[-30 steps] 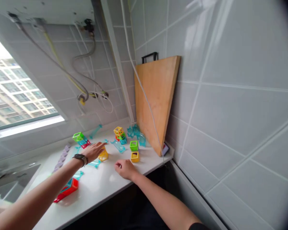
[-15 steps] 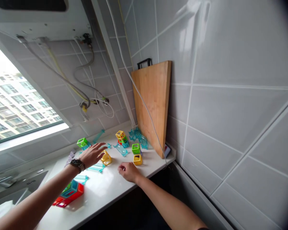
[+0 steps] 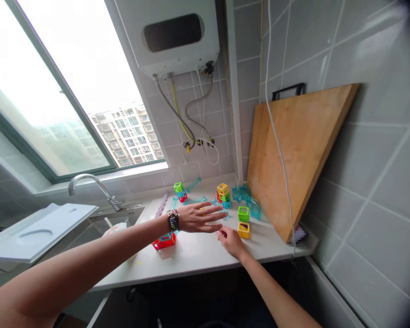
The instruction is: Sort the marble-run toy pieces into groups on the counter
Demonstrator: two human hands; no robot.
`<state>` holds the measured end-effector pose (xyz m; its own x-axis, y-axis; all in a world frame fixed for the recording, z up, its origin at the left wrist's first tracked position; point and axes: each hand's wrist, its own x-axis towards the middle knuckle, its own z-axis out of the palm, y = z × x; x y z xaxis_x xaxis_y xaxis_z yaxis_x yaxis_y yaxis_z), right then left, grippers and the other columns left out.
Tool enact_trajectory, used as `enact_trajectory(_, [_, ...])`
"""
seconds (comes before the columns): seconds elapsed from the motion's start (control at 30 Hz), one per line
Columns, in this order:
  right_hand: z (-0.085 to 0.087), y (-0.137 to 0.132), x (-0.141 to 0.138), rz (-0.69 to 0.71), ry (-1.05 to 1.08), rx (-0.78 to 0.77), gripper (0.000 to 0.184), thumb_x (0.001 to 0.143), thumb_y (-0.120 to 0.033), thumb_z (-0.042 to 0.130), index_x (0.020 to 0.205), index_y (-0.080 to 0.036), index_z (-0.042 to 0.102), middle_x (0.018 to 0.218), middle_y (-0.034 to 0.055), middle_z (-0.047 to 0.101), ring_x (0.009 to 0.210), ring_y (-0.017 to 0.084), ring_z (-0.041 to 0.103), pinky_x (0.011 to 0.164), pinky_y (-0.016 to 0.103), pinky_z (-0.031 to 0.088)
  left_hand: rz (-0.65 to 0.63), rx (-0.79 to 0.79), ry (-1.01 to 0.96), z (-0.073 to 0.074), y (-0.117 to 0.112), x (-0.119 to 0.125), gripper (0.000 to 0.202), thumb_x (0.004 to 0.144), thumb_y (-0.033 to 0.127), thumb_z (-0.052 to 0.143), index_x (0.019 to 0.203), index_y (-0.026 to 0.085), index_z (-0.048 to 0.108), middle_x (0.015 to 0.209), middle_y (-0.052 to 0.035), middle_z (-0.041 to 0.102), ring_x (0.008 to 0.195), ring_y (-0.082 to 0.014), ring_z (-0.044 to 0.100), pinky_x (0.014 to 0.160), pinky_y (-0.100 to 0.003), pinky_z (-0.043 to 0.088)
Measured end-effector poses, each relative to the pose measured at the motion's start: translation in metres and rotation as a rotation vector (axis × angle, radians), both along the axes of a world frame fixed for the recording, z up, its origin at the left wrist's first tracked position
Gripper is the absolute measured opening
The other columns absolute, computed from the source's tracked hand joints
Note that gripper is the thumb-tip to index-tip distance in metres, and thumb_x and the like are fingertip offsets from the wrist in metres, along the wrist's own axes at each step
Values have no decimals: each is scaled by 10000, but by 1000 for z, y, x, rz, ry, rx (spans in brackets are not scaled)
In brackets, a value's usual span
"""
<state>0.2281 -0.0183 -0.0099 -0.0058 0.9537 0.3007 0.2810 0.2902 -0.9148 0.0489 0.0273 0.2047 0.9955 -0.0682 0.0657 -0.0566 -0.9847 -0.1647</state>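
Note:
My left hand, with a black watch on its wrist, hovers flat and open over the white counter, fingers stretched to the right. Just right of it my right hand rests on the counter with fingers curled in, and nothing shows in them. A yellow frame cube lies right beside my right hand, with a green cube behind it. Further back stands a small stack of coloured cubes. A red frame block lies below my left wrist.
A wooden cutting board leans on the tiled right wall, crossed by a white cable. Teal track pieces, another green cube and a purple strip lie at the back. A faucet and white sink cover are on the left.
The view has swung left and levelled, bringing the window, faucet and heater into sight. My left hand has flattened over the yellow piece near it. My right hand stays curled on the counter.

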Motion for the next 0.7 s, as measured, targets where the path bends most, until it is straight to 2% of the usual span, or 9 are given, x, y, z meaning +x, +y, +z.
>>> enact_trajectory(0.1, [1,-1,0,-5,-3,-3,278,886,-366,547,723,-204,702,645,33,703,575,199,619,613,303,455,29,75,-16,-4,-13,2,484,969,119,506,1400,336,547,1584,-80,456,1490,-287,368,1185,-512,360])
enact_trajectory(0.17, [1,-1,0,-10,-7,-6,270,877,-347,549,713,-197,702,647,40,705,584,201,622,623,307,456,148,70,-33,-15,-27,7,548,923,124,526,1446,285,499,1589,-129,438,1484,-327,367,1160,-542,366])
enact_trajectory(0.2, [0,-1,1,-11,-11,-7,257,870,-335,554,722,-192,708,656,42,709,594,200,625,629,305,457,220,35,-44,-24,-35,10,550,899,149,547,1437,254,505,1545,-157,487,1444,-342,423,1127,-535,398])
enact_trajectory(0.23, [0,-1,1,-11,-14,-8,244,865,-326,558,743,-188,718,672,41,715,605,198,629,633,300,459,283,-23,-55,-33,-43,13,515,883,187,568,1395,232,543,1447,-173,581,1357,-342,521,1068,-503,451])
enact_trajectory(0.3, [-1,0,1,-12,-23,-11,240,870,-329,560,793,-184,735,707,35,726,637,192,638,639,287,465,359,-191,-69,-57,-57,18,298,884,269,584,1168,236,671,1048,-121,755,972,-272,708,836,-377,538])
enact_trajectory(0.33, [-1,1,1,-14,-29,-14,249,879,-340,558,813,-183,740,719,31,729,649,189,642,640,280,467,401,-273,-89,-71,-62,19,182,899,309,576,1013,247,705,845,-78,747,767,-227,699,712,-327,517])
enact_trajectory(0.4, [-2,2,1,-23,-43,-22,264,895,-357,554,835,-184,744,731,25,733,666,184,645,646,270,471,610,-394,-252,-98,-67,19,253,923,372,548,739,237,658,604,-25,632,539,-164,571,570,-285,411])
enact_trajectory(0.53, [-4,2,1,-18,-73,-27,253,909,-352,562,852,-187,745,722,17,739,654,170,645,666,263,477,880,-443,-492,-144,-61,5,450,997,388,397,587,222,482,498,21,435,465,-132,389,526,-286,288])
enact_trajectory(0.7, [-3,3,3,-5,-107,-31,266,920,-364,562,855,-179,741,700,24,739,613,163,635,634,257,480,1121,-517,-657,-184,-53,-22,474,1002,429,348,574,228,391,489,41,367,475,-133,354,528,-276,257])
